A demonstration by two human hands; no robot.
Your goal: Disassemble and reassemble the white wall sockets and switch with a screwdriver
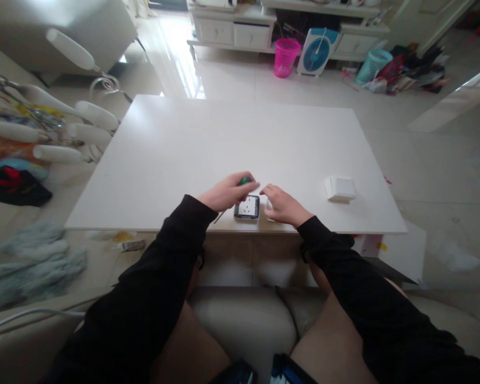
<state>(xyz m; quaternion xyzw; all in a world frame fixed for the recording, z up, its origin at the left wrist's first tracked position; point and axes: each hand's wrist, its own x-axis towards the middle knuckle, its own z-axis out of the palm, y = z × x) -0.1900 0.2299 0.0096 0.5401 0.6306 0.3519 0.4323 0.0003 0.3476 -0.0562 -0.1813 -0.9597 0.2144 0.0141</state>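
Near the front edge of the white table [240, 138] lies a wall socket [247, 206], face up, its white face ringed by a dark uncovered frame. Just above it, my left hand [234, 191] is closed around a screwdriver with a green handle [245, 181]; its thin shaft points down and left. My right hand [283, 205] is at the socket's right side, fingers curled over a white cover [269, 205]. Most of that cover is hidden beneath the hand.
A stack of white square plates [340, 189] stands on the table's right. Beyond the table are a pink basket [286, 57], a blue fan [317, 52] and a white cabinet [216, 32]. A lamp with white arms [96, 114] reaches near the left edge.
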